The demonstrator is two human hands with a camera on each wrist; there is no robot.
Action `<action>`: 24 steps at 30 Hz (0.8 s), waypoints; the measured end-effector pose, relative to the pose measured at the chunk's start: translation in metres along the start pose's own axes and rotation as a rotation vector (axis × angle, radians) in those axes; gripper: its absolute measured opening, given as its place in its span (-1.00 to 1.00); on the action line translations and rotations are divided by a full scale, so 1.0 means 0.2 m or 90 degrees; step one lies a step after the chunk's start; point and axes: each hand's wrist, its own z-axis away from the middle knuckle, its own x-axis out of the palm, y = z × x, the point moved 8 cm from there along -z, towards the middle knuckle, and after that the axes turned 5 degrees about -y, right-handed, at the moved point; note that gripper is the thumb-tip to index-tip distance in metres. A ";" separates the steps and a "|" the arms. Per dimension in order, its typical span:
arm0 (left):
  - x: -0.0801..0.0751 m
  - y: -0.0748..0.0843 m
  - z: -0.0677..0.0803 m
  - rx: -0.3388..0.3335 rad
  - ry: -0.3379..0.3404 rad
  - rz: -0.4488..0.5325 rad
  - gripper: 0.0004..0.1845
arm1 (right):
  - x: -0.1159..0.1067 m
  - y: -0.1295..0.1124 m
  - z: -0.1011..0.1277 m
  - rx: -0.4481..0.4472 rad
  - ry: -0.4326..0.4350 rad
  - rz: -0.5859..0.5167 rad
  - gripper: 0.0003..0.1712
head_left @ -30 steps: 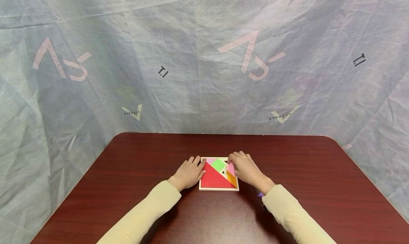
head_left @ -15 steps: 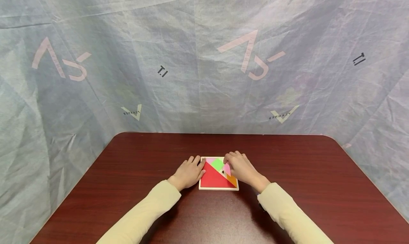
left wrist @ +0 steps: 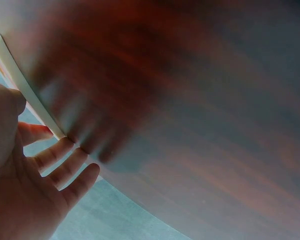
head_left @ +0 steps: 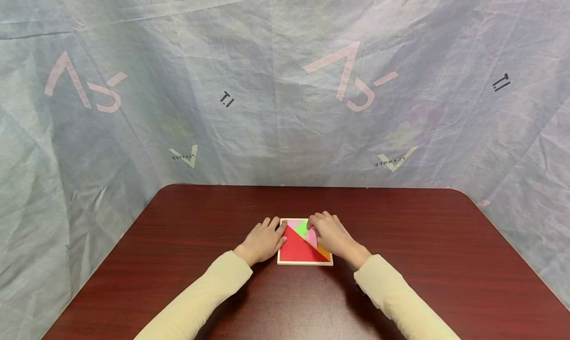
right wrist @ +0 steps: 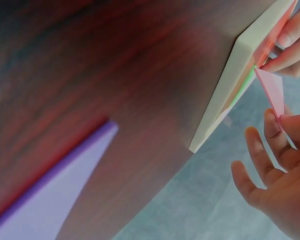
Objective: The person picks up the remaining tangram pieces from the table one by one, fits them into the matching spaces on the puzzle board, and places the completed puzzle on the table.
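A square tangram tray point(head_left: 305, 264) lies on the table. Red point(head_left: 295, 249) fills its near-left half; a green piece point(head_left: 301, 228), a pale pink piece point(head_left: 292, 223) and an orange piece point(head_left: 324, 252) also lie inside. My left hand point(head_left: 262, 241) rests on the tray's left rim, fingers stretched out. My right hand point(head_left: 331, 233) pinches a pink triangle point(right wrist: 272, 90) between thumb and index finger. In the right wrist view this tangram piece stands tilted, one corner right at the green piece. The right hand hides the tray's far right corner.
A purple tangram piece point(right wrist: 57, 192) lies on the dark red wood table point(head_left: 213, 211), large in the right wrist view and hidden by the right sleeve in the head view. A grey printed cloth point(head_left: 276, 92) hangs behind the table.
My right hand has moved left over the tray with the pink triangle, from the right rim to beside the green piece. The left hand has stayed in place.
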 end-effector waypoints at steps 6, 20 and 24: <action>0.00 0.00 0.00 -0.002 -0.006 0.000 -0.50 | 0.00 0.00 0.00 -0.003 0.009 0.008 -0.83; -0.01 0.00 0.00 -0.002 -0.002 -0.007 -0.50 | 0.01 -0.02 0.00 -0.023 0.007 0.002 -0.83; -0.01 0.00 0.00 -0.001 0.003 -0.007 -0.50 | 0.02 -0.02 0.00 -0.018 0.002 0.011 -0.84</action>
